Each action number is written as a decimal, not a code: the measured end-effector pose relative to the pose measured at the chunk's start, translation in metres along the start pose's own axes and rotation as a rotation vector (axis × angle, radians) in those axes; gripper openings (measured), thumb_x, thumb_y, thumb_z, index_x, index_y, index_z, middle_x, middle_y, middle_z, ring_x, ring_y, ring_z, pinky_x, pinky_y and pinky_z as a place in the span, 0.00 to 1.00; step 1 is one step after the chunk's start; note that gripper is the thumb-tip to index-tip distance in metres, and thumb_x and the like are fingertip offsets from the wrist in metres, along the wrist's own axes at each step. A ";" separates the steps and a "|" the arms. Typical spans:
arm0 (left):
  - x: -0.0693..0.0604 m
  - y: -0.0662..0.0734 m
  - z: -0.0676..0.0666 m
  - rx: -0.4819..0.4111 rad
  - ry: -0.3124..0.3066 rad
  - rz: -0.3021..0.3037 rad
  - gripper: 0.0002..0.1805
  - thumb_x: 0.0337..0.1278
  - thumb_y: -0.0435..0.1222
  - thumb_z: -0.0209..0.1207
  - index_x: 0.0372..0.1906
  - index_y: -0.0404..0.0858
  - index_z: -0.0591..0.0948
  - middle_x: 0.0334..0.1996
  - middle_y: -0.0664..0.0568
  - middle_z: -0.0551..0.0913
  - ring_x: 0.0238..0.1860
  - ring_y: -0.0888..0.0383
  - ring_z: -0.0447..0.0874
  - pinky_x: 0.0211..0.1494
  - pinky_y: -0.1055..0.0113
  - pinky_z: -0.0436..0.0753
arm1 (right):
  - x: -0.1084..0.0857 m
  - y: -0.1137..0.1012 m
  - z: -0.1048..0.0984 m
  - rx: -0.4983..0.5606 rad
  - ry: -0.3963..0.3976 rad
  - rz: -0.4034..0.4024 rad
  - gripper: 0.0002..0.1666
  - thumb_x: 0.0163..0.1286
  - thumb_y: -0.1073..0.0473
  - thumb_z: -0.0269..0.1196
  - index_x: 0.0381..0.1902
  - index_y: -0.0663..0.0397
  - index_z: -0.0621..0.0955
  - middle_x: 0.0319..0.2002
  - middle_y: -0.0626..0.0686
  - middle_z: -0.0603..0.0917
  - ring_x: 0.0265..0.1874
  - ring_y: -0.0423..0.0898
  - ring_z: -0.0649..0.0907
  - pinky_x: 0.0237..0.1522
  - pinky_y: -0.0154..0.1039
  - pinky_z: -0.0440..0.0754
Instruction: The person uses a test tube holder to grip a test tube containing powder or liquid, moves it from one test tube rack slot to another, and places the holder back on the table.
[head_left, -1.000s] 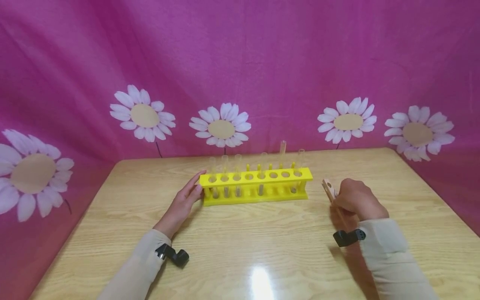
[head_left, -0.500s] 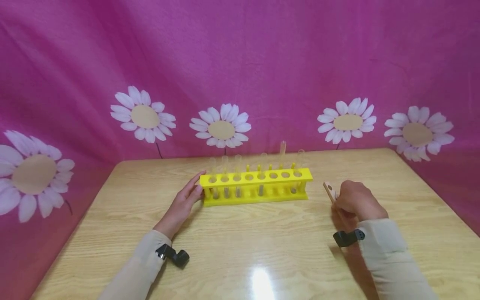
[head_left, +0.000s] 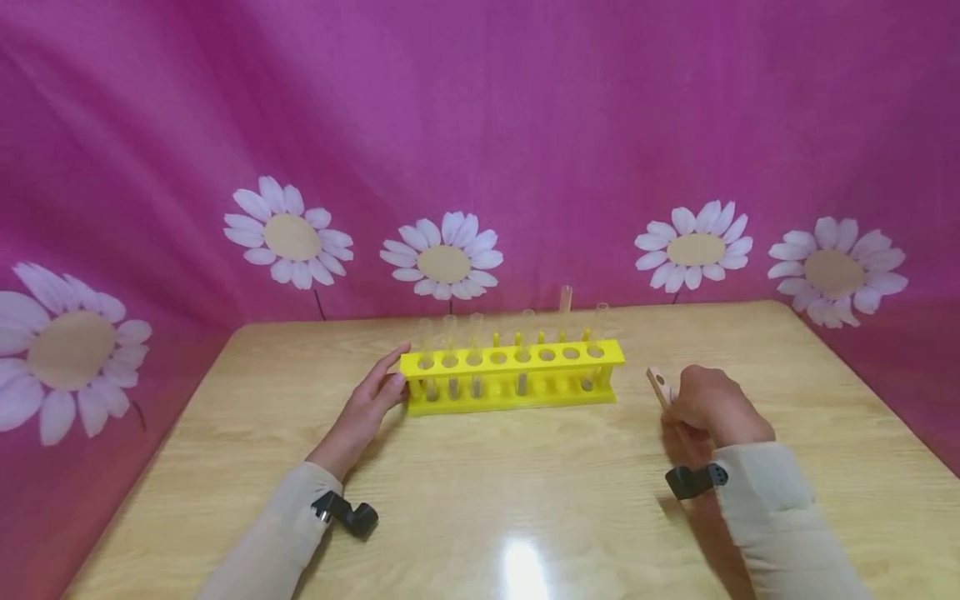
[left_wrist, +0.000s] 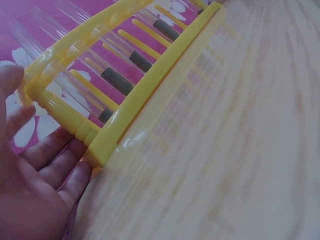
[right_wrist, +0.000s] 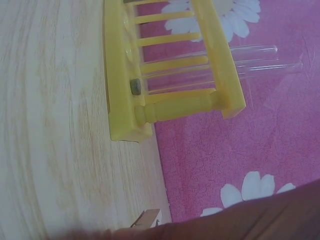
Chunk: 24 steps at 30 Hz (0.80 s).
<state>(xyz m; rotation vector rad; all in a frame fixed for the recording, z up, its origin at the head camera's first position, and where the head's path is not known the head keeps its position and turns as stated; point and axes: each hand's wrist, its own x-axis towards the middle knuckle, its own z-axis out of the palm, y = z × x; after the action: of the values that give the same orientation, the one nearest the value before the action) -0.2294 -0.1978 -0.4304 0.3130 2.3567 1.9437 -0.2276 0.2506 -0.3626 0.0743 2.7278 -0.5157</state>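
A yellow test tube rack (head_left: 510, 353) stands on the table, with several clear test tubes (head_left: 450, 332) upright in its holes. Dark material fills the bottoms of the tubes (left_wrist: 116, 80) in the left wrist view. Behind the top bar, one more tube (head_left: 566, 300) stands higher than the others. My left hand (head_left: 365, 408) rests against the rack's left end, fingers fairly straight. To the right of the rack, my right hand (head_left: 712, 404) pinches a wooden test tube holder (head_left: 660, 386). Its tip points toward the rack; the rest is hidden by the hand.
The wooden table (head_left: 480, 483) ends at a pink cloth backdrop (head_left: 525, 150) printed with white flowers. A light reflection lies on the table's front part. Black wrist cameras are strapped to both sleeves.
The right hand and the wooden test tube holder shift very slightly; the holder's jaw end looks narrower than a second ago. The left hand and rack stay in place.
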 end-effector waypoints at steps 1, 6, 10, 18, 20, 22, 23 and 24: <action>0.000 0.000 0.000 -0.001 -0.001 -0.004 0.29 0.72 0.52 0.47 0.74 0.56 0.59 0.71 0.47 0.61 0.65 0.47 0.67 0.67 0.51 0.69 | 0.000 0.000 0.001 0.003 0.000 -0.003 0.11 0.58 0.61 0.66 0.24 0.65 0.80 0.17 0.54 0.72 0.18 0.48 0.73 0.19 0.35 0.70; 0.002 0.003 0.001 0.017 0.008 0.014 0.28 0.73 0.49 0.47 0.73 0.49 0.60 0.68 0.43 0.65 0.63 0.44 0.69 0.66 0.49 0.70 | -0.003 0.000 0.001 0.011 0.035 -0.029 0.12 0.58 0.58 0.67 0.22 0.62 0.80 0.16 0.52 0.72 0.18 0.47 0.72 0.20 0.36 0.68; 0.005 0.009 0.004 0.105 0.024 0.029 0.28 0.73 0.47 0.48 0.73 0.47 0.61 0.67 0.42 0.66 0.65 0.44 0.67 0.67 0.48 0.68 | -0.006 -0.002 -0.005 -0.011 0.086 -0.064 0.14 0.58 0.56 0.66 0.21 0.61 0.79 0.17 0.51 0.70 0.19 0.48 0.71 0.20 0.38 0.68; -0.001 0.035 0.006 0.404 0.021 -0.050 0.36 0.68 0.54 0.51 0.75 0.56 0.53 0.71 0.48 0.62 0.71 0.46 0.59 0.70 0.43 0.61 | -0.015 -0.018 -0.016 -0.031 0.117 -0.099 0.34 0.59 0.47 0.69 0.47 0.72 0.73 0.38 0.65 0.80 0.35 0.59 0.78 0.35 0.52 0.79; -0.003 0.044 0.006 0.459 0.007 -0.044 0.38 0.67 0.55 0.52 0.76 0.57 0.50 0.72 0.49 0.59 0.72 0.47 0.56 0.69 0.41 0.60 | -0.017 -0.024 -0.019 -0.031 0.123 -0.111 0.44 0.58 0.43 0.69 0.55 0.76 0.67 0.44 0.71 0.77 0.40 0.63 0.77 0.41 0.58 0.78; -0.006 0.052 0.006 0.508 -0.004 -0.029 0.40 0.66 0.54 0.53 0.77 0.56 0.47 0.73 0.49 0.57 0.73 0.46 0.53 0.69 0.38 0.59 | -0.021 -0.030 -0.020 -0.027 0.133 -0.123 0.53 0.58 0.40 0.68 0.61 0.78 0.61 0.50 0.76 0.73 0.46 0.67 0.76 0.47 0.63 0.76; -0.008 0.056 0.006 0.534 -0.008 -0.016 0.41 0.66 0.54 0.53 0.77 0.54 0.46 0.74 0.48 0.56 0.73 0.45 0.52 0.69 0.37 0.58 | -0.022 -0.033 -0.020 -0.021 0.139 -0.130 0.56 0.58 0.38 0.68 0.64 0.78 0.58 0.54 0.78 0.71 0.49 0.69 0.74 0.50 0.65 0.74; -0.009 0.060 0.006 0.561 -0.010 -0.007 0.42 0.66 0.54 0.53 0.77 0.54 0.46 0.74 0.48 0.55 0.73 0.45 0.51 0.68 0.37 0.58 | -0.024 -0.035 -0.021 -0.014 0.142 -0.135 0.59 0.58 0.36 0.67 0.65 0.78 0.56 0.56 0.79 0.68 0.51 0.71 0.72 0.52 0.66 0.72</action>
<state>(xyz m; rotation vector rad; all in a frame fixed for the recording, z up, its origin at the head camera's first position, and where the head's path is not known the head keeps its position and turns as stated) -0.2126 -0.1832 -0.3737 0.3369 2.8444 1.2312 -0.2163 0.2254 -0.3238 -0.0811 2.8895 -0.5479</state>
